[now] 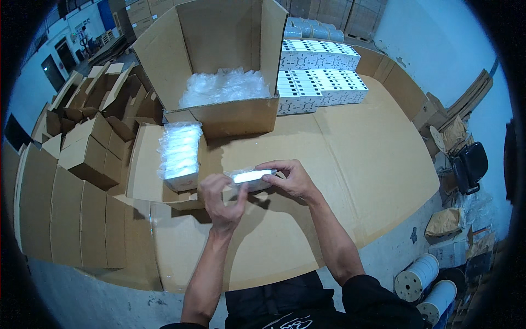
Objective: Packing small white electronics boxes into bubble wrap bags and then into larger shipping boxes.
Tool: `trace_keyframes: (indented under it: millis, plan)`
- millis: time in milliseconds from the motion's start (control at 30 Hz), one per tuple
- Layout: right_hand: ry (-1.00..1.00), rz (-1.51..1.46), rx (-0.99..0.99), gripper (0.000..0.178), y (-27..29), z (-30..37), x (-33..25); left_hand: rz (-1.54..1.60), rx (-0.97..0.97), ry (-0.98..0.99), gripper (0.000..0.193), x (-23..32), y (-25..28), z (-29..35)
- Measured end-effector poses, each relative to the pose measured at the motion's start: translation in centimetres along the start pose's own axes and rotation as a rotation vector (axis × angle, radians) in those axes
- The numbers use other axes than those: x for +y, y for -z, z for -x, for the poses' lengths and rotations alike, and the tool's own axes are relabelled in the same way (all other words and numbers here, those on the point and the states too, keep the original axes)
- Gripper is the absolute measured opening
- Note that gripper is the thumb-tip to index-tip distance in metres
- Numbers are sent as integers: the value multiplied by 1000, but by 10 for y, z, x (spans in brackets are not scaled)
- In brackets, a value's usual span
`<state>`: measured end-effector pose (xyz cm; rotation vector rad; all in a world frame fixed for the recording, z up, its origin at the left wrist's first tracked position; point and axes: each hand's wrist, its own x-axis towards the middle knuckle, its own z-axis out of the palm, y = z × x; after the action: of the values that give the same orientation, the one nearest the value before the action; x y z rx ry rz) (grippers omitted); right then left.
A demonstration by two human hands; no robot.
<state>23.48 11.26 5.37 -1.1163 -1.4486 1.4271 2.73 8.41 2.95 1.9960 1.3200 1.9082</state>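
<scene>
The right hand pinches one end of a small white box in clear plastic, over the desk beside an open carton. The blurred left hand is at the other end; I cannot tell whether it grips. Fingers partly cover the box; wrapped packets hide much of the carton's inside.

A pale blue wall and black chair stand well right of my right hand, above gray floor; dark openings mark another wall far beyond my left hand.
</scene>
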Motion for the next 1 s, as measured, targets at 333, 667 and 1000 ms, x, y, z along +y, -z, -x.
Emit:
trace_keyframes:
  millis: [333,667,1000]
  plan:
    - [89,37,-22,28,2,-2,0,-39,-273,-37,31,5,0,-8]
    - [433,485,1,36,10,-4,-12,240,-356,459,31,-6,1,-6]
    - [395,1149,-149,31,-5,-4,-56,211,-358,409,38,-2,4,0]
